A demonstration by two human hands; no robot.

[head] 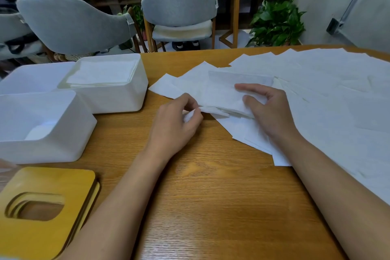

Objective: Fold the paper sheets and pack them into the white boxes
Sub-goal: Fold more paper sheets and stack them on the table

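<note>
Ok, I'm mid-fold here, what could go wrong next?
1. The folded sheet, pinched at its left end by the left hand and held by the right hand, lies on the loose sheets; one underneath could get dragged along.
2. The far white box looks nearly full of folded paper; another piece may stand above its rim. The near white box seems to have more room.

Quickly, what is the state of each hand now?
Left hand: pinches a corner of the folded paper sheet.
Right hand: on the same sheet; gripping or pressing, cannot tell.
</note>
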